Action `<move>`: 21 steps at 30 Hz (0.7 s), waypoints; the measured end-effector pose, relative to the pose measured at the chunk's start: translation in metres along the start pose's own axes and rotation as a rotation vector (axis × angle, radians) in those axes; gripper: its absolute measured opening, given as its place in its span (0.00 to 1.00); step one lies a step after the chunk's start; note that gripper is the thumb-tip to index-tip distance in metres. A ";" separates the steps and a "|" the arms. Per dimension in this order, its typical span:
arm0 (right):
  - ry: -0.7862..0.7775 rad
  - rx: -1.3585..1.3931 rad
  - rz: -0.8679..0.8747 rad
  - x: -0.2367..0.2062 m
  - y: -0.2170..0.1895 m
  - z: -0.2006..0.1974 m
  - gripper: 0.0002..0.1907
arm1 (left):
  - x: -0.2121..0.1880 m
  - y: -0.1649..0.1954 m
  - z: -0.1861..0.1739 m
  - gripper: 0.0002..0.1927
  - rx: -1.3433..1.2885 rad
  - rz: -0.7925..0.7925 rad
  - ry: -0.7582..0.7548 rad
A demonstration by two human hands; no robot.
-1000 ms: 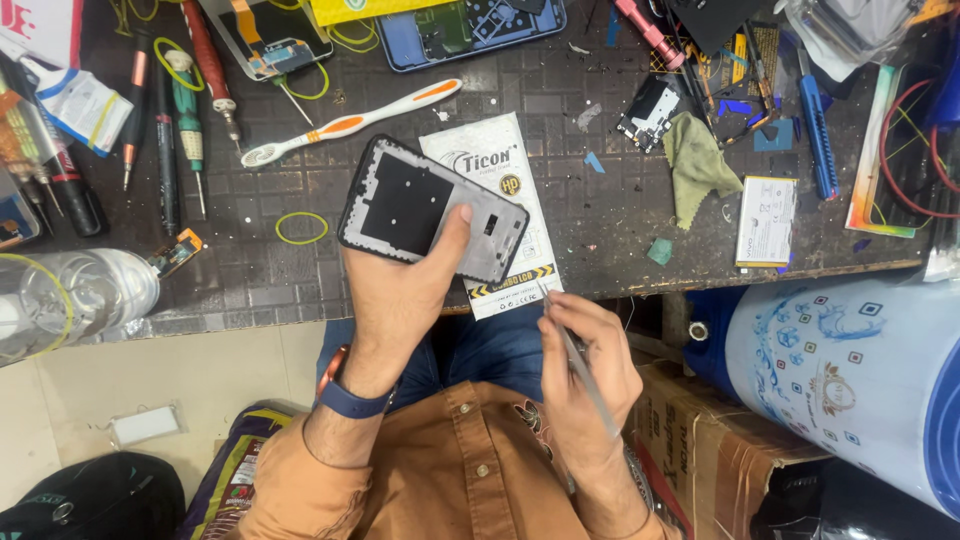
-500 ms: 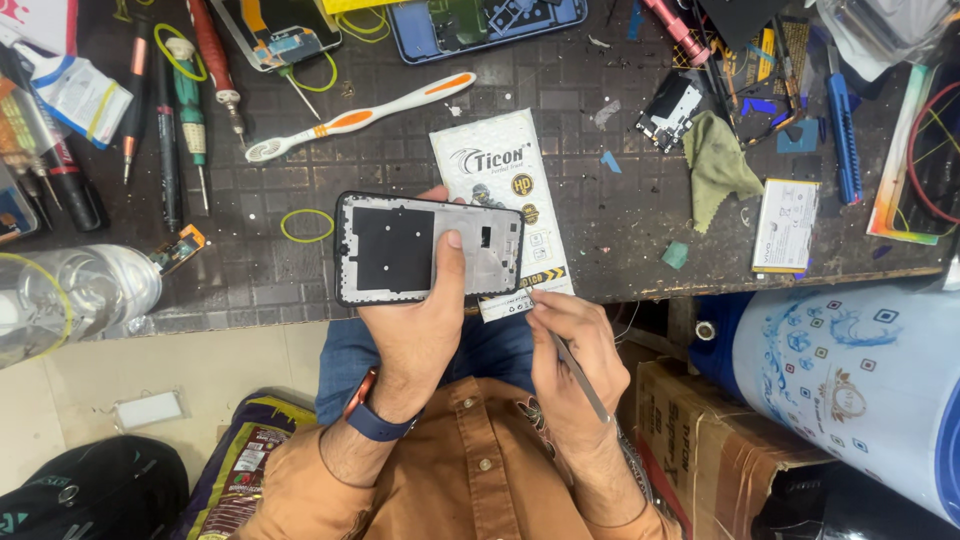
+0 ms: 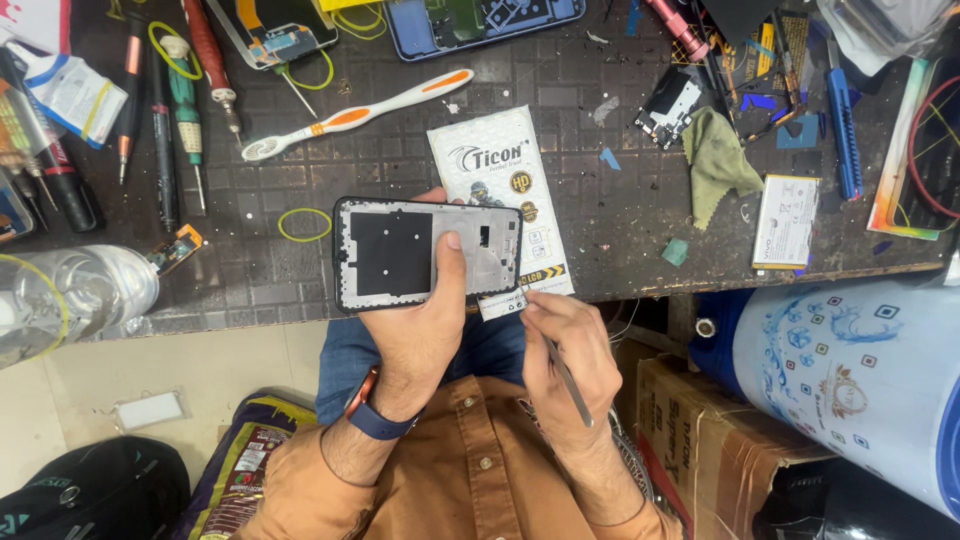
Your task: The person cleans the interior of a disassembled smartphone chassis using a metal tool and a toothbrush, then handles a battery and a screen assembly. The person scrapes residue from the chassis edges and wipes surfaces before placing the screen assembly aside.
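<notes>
My left hand point(image 3: 420, 335), with a dark watch on the wrist, grips a black phone frame point(image 3: 390, 255) from below, thumb lying across its inner face. The frame is held level over the table's front edge, its metal inside facing up. My right hand point(image 3: 565, 365) holds a thin metal tool point(image 3: 562, 375) like a pen. Its tip touches a small white strip point(image 3: 500, 303) at the frame's lower right corner. A white printed packet point(image 3: 490, 165) lies on the table partly under the frame.
The dark tiled worktable point(image 3: 620, 210) carries a white and orange toothbrush point(image 3: 360, 112), screwdrivers point(image 3: 185, 110), a yellow rubber band point(image 3: 305, 224), a green cloth point(image 3: 720, 160), a white battery point(image 3: 785, 220) and a blue phone shell point(image 3: 480, 20). A plastic bottle point(image 3: 80, 290) lies left. A blue barrel point(image 3: 850, 370) and a cardboard box point(image 3: 720, 440) stand right.
The phone frame has turned from tilted to level in my left hand. My right hand has risen from my lap, bringing the tool tip to the frame's lower right corner.
</notes>
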State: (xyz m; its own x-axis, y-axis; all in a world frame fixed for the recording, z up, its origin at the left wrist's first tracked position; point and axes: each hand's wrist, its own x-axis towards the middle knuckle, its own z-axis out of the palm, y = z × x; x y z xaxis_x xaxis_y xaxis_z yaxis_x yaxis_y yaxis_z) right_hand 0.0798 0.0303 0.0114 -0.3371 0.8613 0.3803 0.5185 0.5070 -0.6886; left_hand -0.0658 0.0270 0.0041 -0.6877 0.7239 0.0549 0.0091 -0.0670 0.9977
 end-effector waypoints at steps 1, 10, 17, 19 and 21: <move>0.001 -0.004 0.005 0.000 0.000 0.000 0.10 | 0.000 0.000 0.000 0.14 -0.005 -0.001 0.001; 0.028 0.005 0.043 -0.006 0.003 0.003 0.10 | -0.001 -0.001 0.001 0.14 0.008 0.012 0.008; 0.025 -0.016 -0.006 0.001 -0.001 0.002 0.10 | -0.002 -0.002 0.001 0.13 -0.009 0.008 0.009; 0.016 -0.044 -0.025 0.004 -0.003 0.001 0.10 | -0.002 -0.002 0.000 0.13 -0.002 0.015 0.010; 0.011 -0.051 -0.019 0.005 -0.006 0.000 0.10 | -0.002 -0.002 0.000 0.14 -0.007 0.016 0.011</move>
State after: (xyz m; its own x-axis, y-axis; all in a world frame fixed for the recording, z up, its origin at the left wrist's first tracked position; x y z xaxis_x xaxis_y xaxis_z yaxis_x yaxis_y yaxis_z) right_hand 0.0750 0.0314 0.0177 -0.3387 0.8514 0.4005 0.5515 0.5245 -0.6487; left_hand -0.0641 0.0259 0.0017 -0.6951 0.7155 0.0700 0.0150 -0.0829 0.9964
